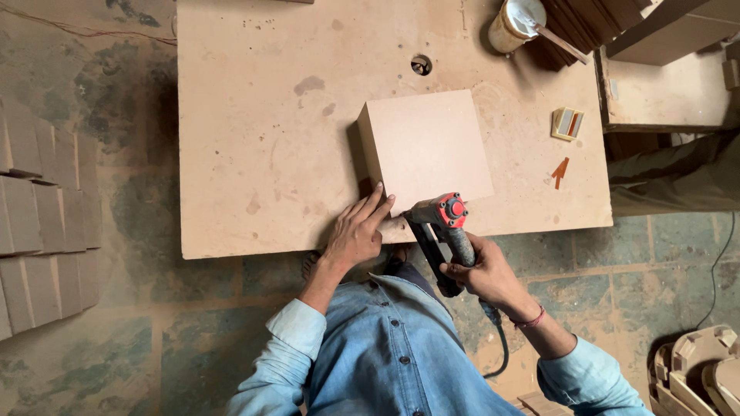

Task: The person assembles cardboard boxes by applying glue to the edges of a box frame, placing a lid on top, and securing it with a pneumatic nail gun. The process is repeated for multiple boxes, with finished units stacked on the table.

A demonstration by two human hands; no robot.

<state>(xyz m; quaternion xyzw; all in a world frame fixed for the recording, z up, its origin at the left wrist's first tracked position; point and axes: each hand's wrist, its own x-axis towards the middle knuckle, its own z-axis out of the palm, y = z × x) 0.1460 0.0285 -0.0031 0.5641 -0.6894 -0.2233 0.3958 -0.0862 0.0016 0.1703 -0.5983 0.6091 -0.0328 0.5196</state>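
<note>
Fingers of the left hand [356,233] lie spread and flat, open, with the tips pressing on the near left corner of a square tan fibreboard box [425,148] that stands near the near edge of the large pale-brown board desk [262,139]; this hand grips nothing. The right hand [482,271] is closed tight around the dark handle of a black pneumatic nail gun with a red cap [443,223], whose head sits against the near side of the box, just right of the left fingertips. A dark hose [499,339] runs from the tool's handle down toward the floor. Both forearms wear light-blue denim sleeves [297,339], and a red thread band circles the right wrist. Far on the desk, beyond the box, a small round hole [421,65] shows in the board. At the far right corner stands a cream-coloured round pot with a stick in it [516,23]. To the right of the box lie a small yellow-edged rectangular packet [567,123] and an orange arrow-shaped scrap [560,172], well apart from both hands. On the floor at the left, rows of tan rectangular board pieces [42,216] are stacked side by side. At the near right corner of the view, pale curved wooden cut-outs [697,366] sit on the floor.
</note>
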